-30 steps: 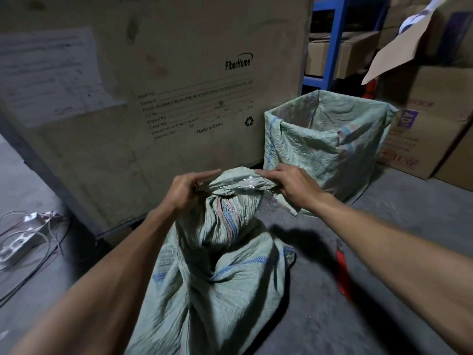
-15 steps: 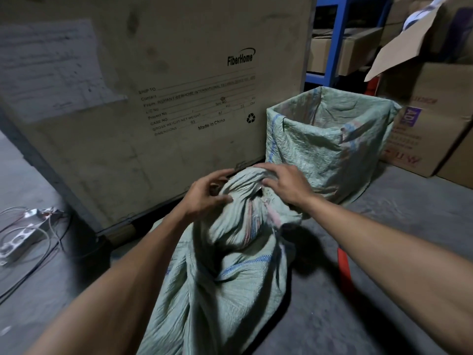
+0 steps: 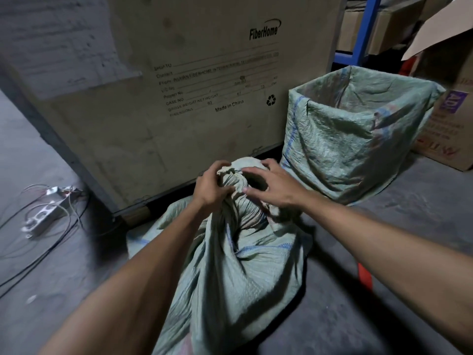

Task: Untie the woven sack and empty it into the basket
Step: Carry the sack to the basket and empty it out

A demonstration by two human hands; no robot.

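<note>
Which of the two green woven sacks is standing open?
The sack lining the basket by the blue rack; the near sack is bunched shut under both hands.

Pale green woven sack with blue stripes, blue shelf frame

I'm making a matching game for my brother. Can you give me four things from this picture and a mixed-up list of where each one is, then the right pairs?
Things:
1. woven sack
2. lined basket
3. power strip
4. big wooden crate

Places:
A. on the floor at far left, with cables
B. behind the sack, printed FiberHome
C. its gathered neck between both hands
D. standing open to the right of the crate

Pairs: 1-C, 2-D, 3-A, 4-B
</note>
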